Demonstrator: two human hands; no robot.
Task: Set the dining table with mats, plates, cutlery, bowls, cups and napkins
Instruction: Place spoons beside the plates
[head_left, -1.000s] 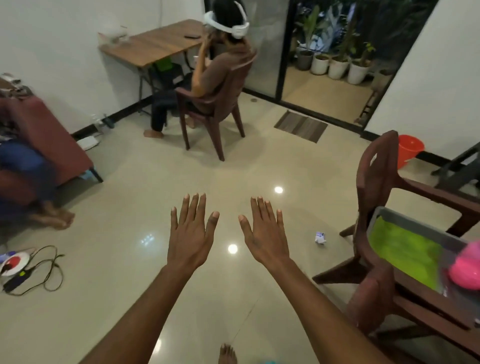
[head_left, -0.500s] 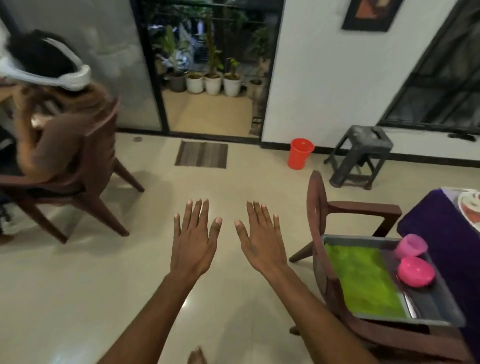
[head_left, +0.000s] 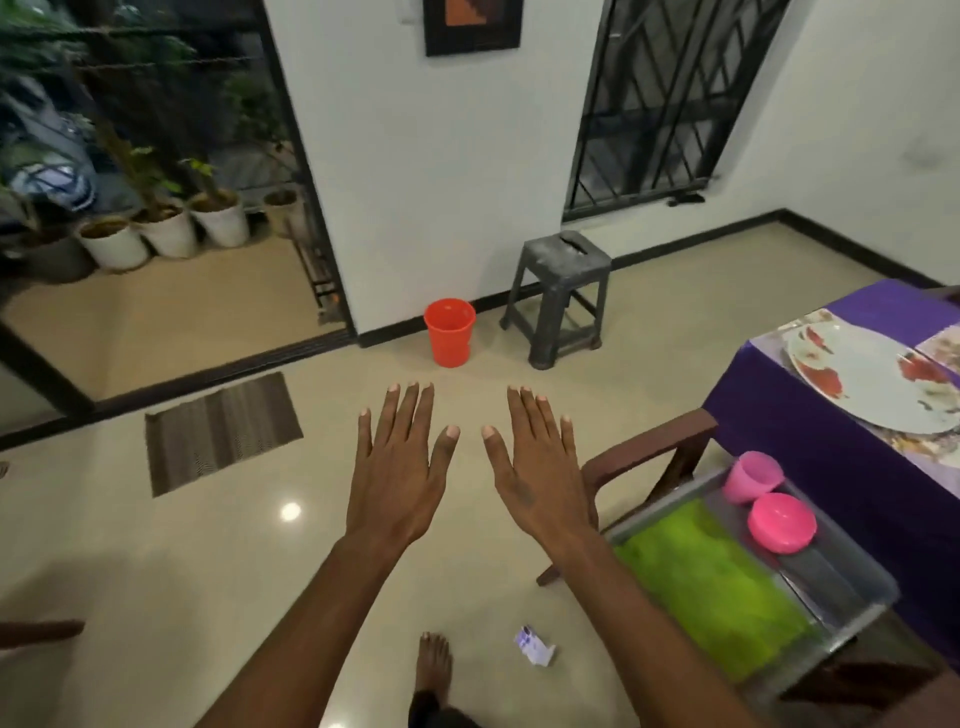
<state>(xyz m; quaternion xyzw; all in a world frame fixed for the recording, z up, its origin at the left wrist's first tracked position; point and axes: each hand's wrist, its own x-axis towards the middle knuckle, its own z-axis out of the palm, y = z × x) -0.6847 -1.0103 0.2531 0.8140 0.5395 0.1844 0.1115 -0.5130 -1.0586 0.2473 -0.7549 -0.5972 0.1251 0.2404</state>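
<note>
Both the left hand (head_left: 397, 480) and right hand (head_left: 537, 478) are spread flat over the floor holding nothing, so I think next comes reaching right to the tray (head_left: 862, 582) with the pink cup (head_left: 752, 475) and bowl (head_left: 781, 529), beside the bench (head_left: 810, 415) where one plate (head_left: 857, 374) lies.

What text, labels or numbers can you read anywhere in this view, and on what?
No text can be read in this view.
Small white and purple packet on the floor: has print, too blurred to read.
Framed picture on the wall: only shapes, no words visible.
Plate on the purple tablecloth: red pattern, no lettering.
</note>
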